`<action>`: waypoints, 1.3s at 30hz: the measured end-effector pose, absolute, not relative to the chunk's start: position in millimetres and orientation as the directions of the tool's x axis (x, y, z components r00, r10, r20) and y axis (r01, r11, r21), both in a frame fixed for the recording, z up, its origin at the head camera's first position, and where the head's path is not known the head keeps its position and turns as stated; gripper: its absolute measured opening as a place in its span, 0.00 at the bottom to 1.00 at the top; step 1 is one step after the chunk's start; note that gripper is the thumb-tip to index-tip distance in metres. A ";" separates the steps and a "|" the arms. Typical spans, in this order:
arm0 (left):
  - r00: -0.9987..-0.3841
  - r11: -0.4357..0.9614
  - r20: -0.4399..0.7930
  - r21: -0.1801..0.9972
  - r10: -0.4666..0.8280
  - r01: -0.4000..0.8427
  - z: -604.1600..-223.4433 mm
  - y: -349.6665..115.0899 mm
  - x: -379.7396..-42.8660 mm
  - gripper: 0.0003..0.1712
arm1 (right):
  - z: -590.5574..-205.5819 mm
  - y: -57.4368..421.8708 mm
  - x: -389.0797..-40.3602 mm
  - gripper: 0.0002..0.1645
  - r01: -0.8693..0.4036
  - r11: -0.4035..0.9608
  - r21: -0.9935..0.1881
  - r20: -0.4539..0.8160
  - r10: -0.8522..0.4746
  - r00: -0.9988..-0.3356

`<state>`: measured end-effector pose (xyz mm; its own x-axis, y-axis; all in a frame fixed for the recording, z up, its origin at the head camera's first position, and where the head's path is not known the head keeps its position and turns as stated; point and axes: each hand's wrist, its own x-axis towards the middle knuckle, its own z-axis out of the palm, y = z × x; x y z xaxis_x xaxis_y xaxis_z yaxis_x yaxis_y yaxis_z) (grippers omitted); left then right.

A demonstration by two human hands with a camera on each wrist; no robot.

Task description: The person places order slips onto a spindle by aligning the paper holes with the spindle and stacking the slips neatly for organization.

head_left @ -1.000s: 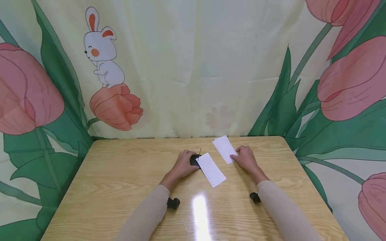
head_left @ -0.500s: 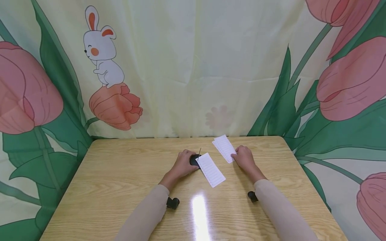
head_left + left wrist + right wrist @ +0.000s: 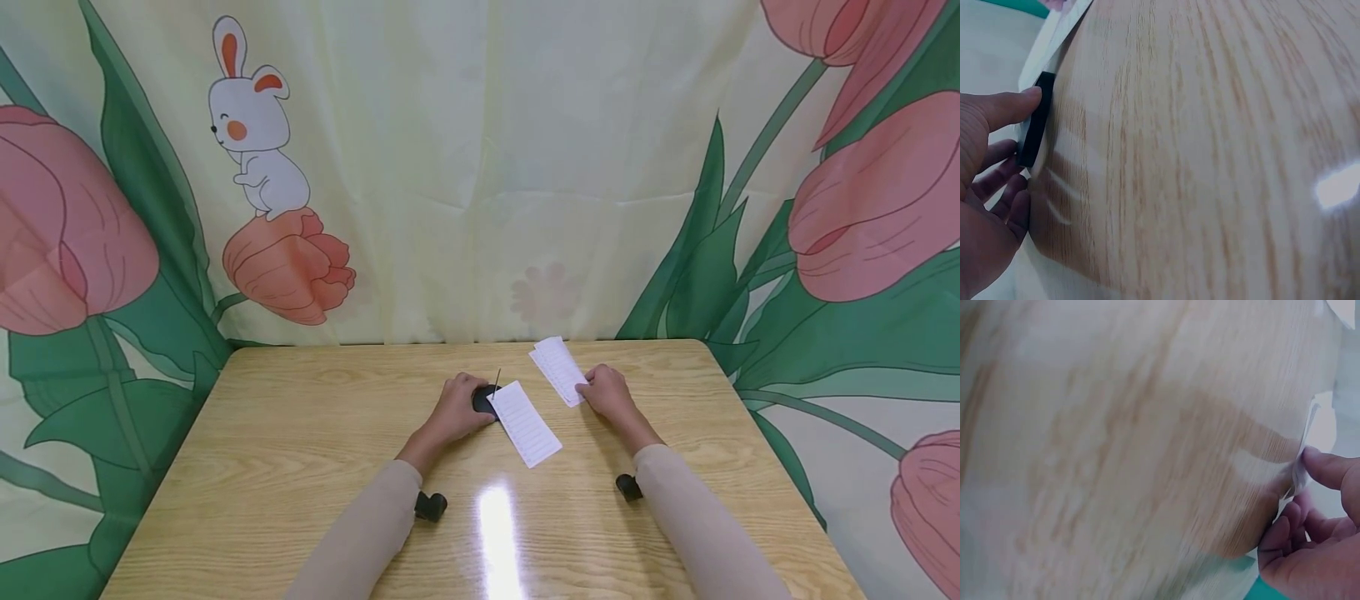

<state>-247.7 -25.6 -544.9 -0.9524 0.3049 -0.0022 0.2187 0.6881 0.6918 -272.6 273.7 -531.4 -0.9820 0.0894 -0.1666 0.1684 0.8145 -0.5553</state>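
Your left hand is gripping the black base; your right hand is pinching the paper slips, which are lying rightward and farther, long axis running far-left to near-right.

One wooden table, one black-based spike, one near printed slip, at least two far slips, one left hand, one right hand, one rabbit drawing.

We log white line-printed slips, black base, tan wood-grain table, beige sleeves, cream curtain with pink tulips.
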 end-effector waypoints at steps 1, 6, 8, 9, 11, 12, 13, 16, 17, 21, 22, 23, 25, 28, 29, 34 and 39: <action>-0.952 0.689 -0.002 0.692 0.305 0.218 -545.0 -25.4 -247.7 0.36 | -531.6 273.9 -273.0 0.21 0.170 0.813 -0.556 -0.172 0.088 -0.981; -0.953 0.687 -0.002 0.693 0.303 0.217 -544.6 -25.0 -247.5 0.36 | -533.2 274.6 -273.5 0.20 0.157 0.824 -0.544 -0.173 0.073 -0.982; -0.953 0.687 -0.003 0.694 0.302 0.215 -544.7 -25.0 -247.4 0.36 | -533.1 274.5 -272.7 0.21 0.154 0.828 -0.540 -0.170 0.072 -0.983; -0.953 0.685 -0.004 0.696 0.302 0.214 -544.9 -24.9 -247.5 0.36 | -533.1 274.3 -272.3 0.21 0.158 0.826 -0.541 -0.174 0.074 -0.982; -0.953 0.685 -0.003 0.696 0.301 0.214 -545.3 -25.0 -247.9 0.36 | -532.4 273.6 -271.2 0.22 0.161 0.822 -0.546 -0.177 0.074 -0.981; -0.954 0.685 -0.003 0.697 0.301 0.214 -545.5 -25.0 -248.1 0.36 | -532.0 273.4 -270.9 0.22 0.165 0.815 -0.555 -0.180 0.076 -0.981; -0.954 0.686 -0.004 0.696 0.301 0.214 -545.7 -25.1 -248.3 0.36 | -531.8 273.1 -270.4 0.22 0.172 0.805 -0.567 -0.182 0.081 -0.980; -0.954 0.686 -0.003 0.695 0.301 0.214 -546.7 -25.2 -248.9 0.36 | -532.8 273.5 -269.8 0.24 0.180 0.787 -0.590 -0.175 0.093 -0.980; -0.954 0.687 -0.003 0.694 0.300 0.214 -547.0 -25.2 -249.1 0.36 | -533.3 274.0 -269.8 0.24 0.179 0.784 -0.595 -0.169 0.096 -0.981; -0.954 0.688 -0.001 0.693 0.298 0.214 -546.9 -25.4 -249.3 0.36 | -535.1 276.1 -269.7 0.22 0.177 0.785 -0.594 -0.156 0.103 -0.982; -0.955 0.689 -0.002 0.693 0.297 0.212 -546.6 -25.2 -249.2 0.36 | -534.9 276.5 -269.3 0.21 0.175 0.784 -0.596 -0.153 0.103 -0.983; -0.955 0.689 -0.004 0.694 0.296 0.210 -546.2 -25.1 -249.1 0.36 | -534.7 277.0 -268.7 0.21 0.172 0.784 -0.597 -0.149 0.102 -0.984; -0.956 0.688 -0.008 0.696 0.293 0.205 -545.7 -25.0 -248.5 0.36 | -534.8 277.7 -267.3 0.19 0.156 0.789 -0.594 -0.129 0.098 -0.987; -0.956 0.691 -0.015 0.694 0.291 0.200 -545.9 -25.1 -247.8 0.36 | -536.4 279.6 -265.7 0.16 0.131 0.794 -0.594 -0.089 0.098 -0.991; -0.956 0.692 -0.016 0.693 0.292 0.200 -546.1 -25.2 -247.6 0.36 | -537.1 280.4 -265.9 0.15 0.122 0.799 -0.589 -0.074 0.097 -0.993; -0.957 0.695 -0.012 0.690 0.291 0.203 -547.6 -25.3 -247.7 0.36 | -538.7 283.9 -266.1 0.14 0.130 0.810 -0.572 -0.040 0.131 -0.991; -0.957 0.681 -0.004 0.703 0.291 0.205 -547.5 -25.3 -248.7 0.36 | -537.6 286.8 -264.8 0.11 0.145 0.799 -0.583 -0.019 0.165 -0.986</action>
<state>-248.7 -25.3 -547.5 -0.9567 0.2909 -0.0035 0.2046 0.6814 0.7028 -264.8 286.8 -537.6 -0.9860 0.1654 -0.0187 0.1451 0.7994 -0.5830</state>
